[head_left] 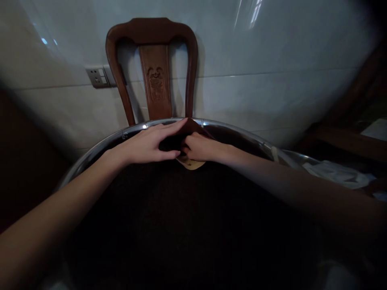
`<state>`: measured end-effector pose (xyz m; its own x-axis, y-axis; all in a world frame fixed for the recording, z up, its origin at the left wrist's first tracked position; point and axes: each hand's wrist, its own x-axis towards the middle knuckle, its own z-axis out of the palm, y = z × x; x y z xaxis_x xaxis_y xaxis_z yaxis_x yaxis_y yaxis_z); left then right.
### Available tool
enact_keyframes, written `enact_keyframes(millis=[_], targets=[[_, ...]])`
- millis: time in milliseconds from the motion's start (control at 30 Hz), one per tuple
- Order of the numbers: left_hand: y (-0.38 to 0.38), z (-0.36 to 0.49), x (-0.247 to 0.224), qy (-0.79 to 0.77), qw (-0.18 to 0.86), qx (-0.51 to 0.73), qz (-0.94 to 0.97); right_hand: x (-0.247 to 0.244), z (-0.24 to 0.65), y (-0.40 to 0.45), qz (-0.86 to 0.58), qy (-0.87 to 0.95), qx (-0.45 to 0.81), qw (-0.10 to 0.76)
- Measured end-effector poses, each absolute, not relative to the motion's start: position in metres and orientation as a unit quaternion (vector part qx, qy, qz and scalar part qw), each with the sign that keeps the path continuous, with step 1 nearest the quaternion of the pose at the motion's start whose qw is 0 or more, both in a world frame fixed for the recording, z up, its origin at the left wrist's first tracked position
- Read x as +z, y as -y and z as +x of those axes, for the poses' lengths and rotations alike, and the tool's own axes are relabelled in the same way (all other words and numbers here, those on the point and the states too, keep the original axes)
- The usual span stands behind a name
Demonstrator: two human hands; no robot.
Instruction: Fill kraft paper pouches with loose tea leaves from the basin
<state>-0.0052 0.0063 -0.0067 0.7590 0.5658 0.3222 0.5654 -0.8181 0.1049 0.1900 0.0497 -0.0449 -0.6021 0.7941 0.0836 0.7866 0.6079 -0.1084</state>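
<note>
My left hand [148, 146] reaches in from the left over a dark round table [175, 217]. Its fingers are stretched out and its thumb stands apart. Its fingertips touch the peak of a dark reddish, sheet-like piece [195, 126], which rises between both hands. My right hand [201, 148] is closed, with the fingers curled inward beside that piece. Below the right hand shows a pale yellowish piece with a rounded edge [191, 164]; I cannot tell whether it belongs to the reddish one. What the right fingers grip is hidden in shadow.
A shiny metal rim [90, 153] runs around the table. Behind it stands a carved wooden chair [155, 76] against a tiled wall [256, 48] with a socket plate [97, 76]. Whitish crumpled plastic [341, 175] lies at the right. The foreground is very dark.
</note>
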Motion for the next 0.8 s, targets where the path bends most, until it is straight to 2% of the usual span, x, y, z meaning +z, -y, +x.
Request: enact_keyframes(millis=[100, 167, 267, 333, 400, 533, 700, 800], targets=[[-0.007, -0.005, -0.007, -0.297, 0.002, 0.174, 0.939, -0.042, 0.190, -0.053, -0.423, 0.894, 0.075, 0.125], [-0.007, -0.005, -0.008, -0.295, 0.004, 0.179, 0.939, -0.037, 0.189, -0.051, -0.414, 0.880, 0.179, 0.150], [-0.008, -0.005, -0.008, -0.292, 0.004, 0.183, 0.939, -0.031, 0.187, -0.044, -0.384, 0.838, 0.375, 0.104], [-0.008, -0.005, -0.009, -0.295, 0.004, 0.179, 0.939, -0.031, 0.187, -0.043, -0.376, 0.815, 0.434, 0.076], [-0.008, -0.005, -0.009, -0.297, 0.005, 0.176, 0.939, -0.033, 0.188, -0.045, -0.389, 0.817, 0.414, 0.097], [-0.008, -0.005, -0.009, -0.289, 0.006, 0.179, 0.940, -0.037, 0.192, -0.054, -0.396, 0.864, 0.256, 0.176], [-0.009, -0.006, -0.009, -0.286, 0.004, 0.183, 0.941, -0.034, 0.188, -0.048, -0.379, 0.826, 0.388, 0.155], [-0.008, -0.005, -0.008, -0.293, 0.007, 0.178, 0.939, -0.033, 0.186, -0.043, -0.374, 0.813, 0.436, 0.099]])
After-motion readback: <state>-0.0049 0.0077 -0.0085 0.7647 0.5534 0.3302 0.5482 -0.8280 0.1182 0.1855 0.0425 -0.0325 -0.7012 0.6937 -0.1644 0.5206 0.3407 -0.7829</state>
